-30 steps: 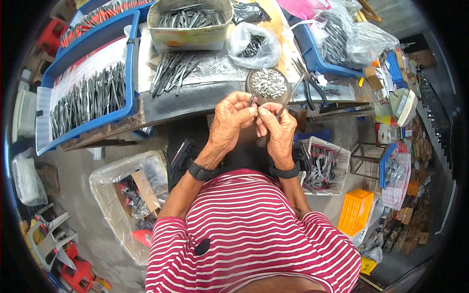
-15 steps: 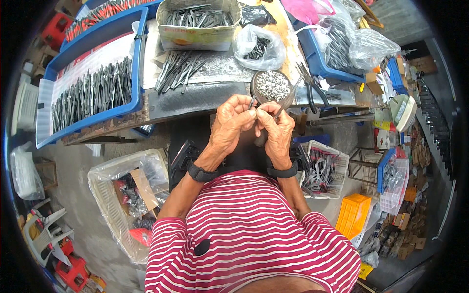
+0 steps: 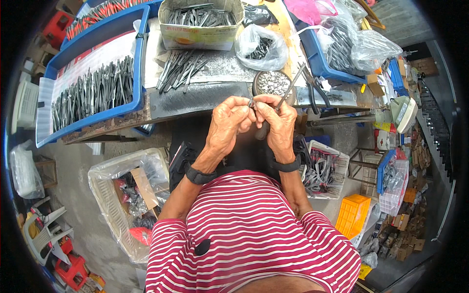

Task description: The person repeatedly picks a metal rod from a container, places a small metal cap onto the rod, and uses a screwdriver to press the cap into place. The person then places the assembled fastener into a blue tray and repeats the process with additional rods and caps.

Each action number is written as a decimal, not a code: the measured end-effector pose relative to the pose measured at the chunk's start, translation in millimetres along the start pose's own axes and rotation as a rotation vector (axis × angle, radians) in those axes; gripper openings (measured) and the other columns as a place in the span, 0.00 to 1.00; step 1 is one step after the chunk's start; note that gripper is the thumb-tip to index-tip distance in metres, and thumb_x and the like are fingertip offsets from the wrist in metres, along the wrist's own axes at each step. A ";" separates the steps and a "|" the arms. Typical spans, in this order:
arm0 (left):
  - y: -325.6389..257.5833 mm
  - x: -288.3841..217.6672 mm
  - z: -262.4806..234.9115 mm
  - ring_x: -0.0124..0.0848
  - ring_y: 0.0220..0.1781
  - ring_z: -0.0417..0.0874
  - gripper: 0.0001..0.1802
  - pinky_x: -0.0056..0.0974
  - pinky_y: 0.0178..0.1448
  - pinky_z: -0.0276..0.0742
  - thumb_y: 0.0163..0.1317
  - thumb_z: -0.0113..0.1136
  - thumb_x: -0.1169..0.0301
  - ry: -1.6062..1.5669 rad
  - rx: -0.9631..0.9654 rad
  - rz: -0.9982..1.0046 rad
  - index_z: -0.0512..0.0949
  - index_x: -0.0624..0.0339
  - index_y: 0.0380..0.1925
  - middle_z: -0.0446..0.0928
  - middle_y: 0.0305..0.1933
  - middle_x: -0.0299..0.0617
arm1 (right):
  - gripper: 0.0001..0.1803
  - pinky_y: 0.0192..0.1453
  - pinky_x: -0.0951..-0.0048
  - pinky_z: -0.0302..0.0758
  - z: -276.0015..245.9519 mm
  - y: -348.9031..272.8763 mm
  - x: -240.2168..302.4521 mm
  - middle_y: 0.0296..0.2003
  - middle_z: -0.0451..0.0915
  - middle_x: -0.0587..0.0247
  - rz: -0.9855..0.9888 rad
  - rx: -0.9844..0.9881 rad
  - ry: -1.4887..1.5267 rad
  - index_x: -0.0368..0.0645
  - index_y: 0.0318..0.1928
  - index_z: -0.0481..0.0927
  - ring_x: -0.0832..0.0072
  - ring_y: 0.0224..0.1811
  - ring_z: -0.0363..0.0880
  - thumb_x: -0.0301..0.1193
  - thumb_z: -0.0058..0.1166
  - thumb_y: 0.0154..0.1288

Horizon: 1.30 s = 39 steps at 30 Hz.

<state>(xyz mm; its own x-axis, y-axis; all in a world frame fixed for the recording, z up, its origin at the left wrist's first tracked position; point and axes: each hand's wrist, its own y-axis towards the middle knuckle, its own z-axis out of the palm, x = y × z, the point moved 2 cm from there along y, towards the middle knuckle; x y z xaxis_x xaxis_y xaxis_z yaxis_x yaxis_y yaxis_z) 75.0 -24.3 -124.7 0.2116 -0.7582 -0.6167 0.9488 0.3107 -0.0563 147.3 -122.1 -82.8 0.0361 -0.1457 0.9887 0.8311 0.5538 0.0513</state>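
Both of my hands meet above the bench's near edge, their fingertips close together. My left hand (image 3: 227, 124) is closed, pinching a small dark metal piece (image 3: 251, 103) whose exact kind is mostly hidden by the fingers. Against that piece press the fingertips of my right hand (image 3: 278, 128). Tucked in the right hand is a screwdriver (image 3: 291, 86), its thin shaft pointing away over the bowl and its dark rounded handle below the palm. Just beyond the fingers stands a round bowl (image 3: 256, 89) heaped with small shiny silver parts.
Loose dark metal strips (image 3: 180, 68) lie behind a dark mat (image 3: 195, 97). A box (image 3: 195, 38) of similar strips, a plastic bag (image 3: 273, 58) and blue trays (image 3: 139, 73) surround them. Pliers (image 3: 315, 90) rest at right. Crates (image 3: 105, 195) flank my legs.
My hands have shifted slightly; the right fingers now reach up to the small piece. The screwdriver has risen a little and its shaft crosses further over the bowl.
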 end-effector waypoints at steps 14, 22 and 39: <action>-2.5 -2.8 -6.2 0.19 0.22 0.68 0.09 0.22 0.25 0.62 0.62 0.53 0.74 0.062 -0.017 -0.015 0.70 0.68 0.40 0.75 0.27 0.42 | 0.08 0.23 0.83 0.67 2.4 5.9 -0.8 0.26 0.75 0.64 -0.003 0.042 -0.104 0.32 0.38 0.75 0.83 0.22 0.69 0.17 0.49 0.55; -4.7 -8.4 -3.4 0.18 0.22 0.68 0.09 0.21 0.25 0.62 0.62 0.54 0.74 0.200 -0.067 0.021 0.71 0.69 0.38 0.75 0.26 0.38 | 0.07 0.23 0.83 0.67 1.4 7.2 -2.8 0.27 0.75 0.64 0.018 0.054 -0.133 0.34 0.37 0.73 0.84 0.22 0.70 0.18 0.51 0.55; -8.4 -12.3 -3.4 0.17 0.22 0.67 0.07 0.21 0.25 0.63 0.60 0.54 0.75 0.434 -0.160 0.078 0.74 0.68 0.36 0.75 0.25 0.37 | 0.06 0.23 0.83 0.68 5.5 3.4 -9.7 0.26 0.75 0.65 -0.027 0.025 -0.251 0.36 0.35 0.71 0.84 0.21 0.70 0.19 0.51 0.57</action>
<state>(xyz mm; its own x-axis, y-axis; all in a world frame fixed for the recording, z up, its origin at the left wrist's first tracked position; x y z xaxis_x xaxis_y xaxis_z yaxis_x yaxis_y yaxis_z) 63.7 -15.7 -119.3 0.1312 -0.4298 -0.8933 0.8787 0.4677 -0.0960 146.7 -114.3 -91.4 -0.1270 0.0459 0.9908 0.8160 0.5728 0.0781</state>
